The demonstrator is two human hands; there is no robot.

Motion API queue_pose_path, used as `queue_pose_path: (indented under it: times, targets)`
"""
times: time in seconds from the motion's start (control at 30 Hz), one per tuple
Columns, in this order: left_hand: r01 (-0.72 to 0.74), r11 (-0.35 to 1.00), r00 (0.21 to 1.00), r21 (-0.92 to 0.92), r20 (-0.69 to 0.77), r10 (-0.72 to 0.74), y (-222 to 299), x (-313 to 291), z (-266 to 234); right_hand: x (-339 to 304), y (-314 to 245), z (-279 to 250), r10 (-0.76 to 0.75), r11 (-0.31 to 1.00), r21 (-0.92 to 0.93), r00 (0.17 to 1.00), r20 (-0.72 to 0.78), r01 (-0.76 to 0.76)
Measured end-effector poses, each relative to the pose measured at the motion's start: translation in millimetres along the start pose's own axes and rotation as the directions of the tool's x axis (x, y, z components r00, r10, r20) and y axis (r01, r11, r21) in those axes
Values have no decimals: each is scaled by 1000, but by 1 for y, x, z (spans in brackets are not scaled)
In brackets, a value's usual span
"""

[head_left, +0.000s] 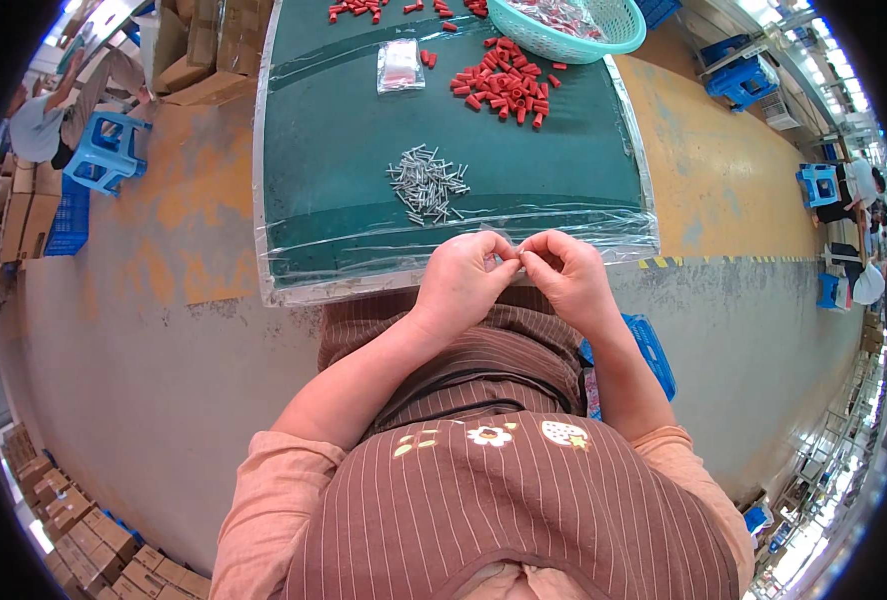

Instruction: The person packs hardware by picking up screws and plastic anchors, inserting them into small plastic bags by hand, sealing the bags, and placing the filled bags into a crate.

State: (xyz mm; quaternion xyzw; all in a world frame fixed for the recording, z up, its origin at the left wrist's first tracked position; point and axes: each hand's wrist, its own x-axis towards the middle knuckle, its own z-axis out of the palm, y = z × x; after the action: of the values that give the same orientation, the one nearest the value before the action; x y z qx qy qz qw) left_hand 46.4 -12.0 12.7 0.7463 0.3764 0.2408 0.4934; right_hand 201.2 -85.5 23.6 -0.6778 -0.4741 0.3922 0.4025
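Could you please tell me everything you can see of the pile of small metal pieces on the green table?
The pile of metal pieces is a loose heap of short, thin, silvery pins or tubes lying flat and crisscrossed, a few strays at its edges. It rests on the clear plastic film covering the green table, nearer the person than the red caps. Nothing touches it; the left hand and right hand are pinched together nearer the table's edge.

hands (516,272) pinched together, metal pins (427,184), red caps (505,83)

Bright even light, soft shadows, sharp centre, fisheye-bent edges, black rim.
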Motion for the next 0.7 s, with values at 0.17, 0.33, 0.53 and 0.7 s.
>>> queue_pose_path:
  times: [0.17,0.33,0.53,0.7]
  targets:
    - [-51,997,998,52,-18,52,-2,-3,1,-1,0,1,44,999,25,999,17,-45]
    - [-11,1000,1000,4,-4,11,-3,-3,0,-1,-2,2,41,999,16,999,3,-41]
    - [163,975,984,-153,93,-150,1,-1,-6,2,-3,3,51,998,46,999,17,-52]
    - [312,910,947,-272,171,-274,3,-1,-11,2,5,7,57,993,103,998,-13,-55]
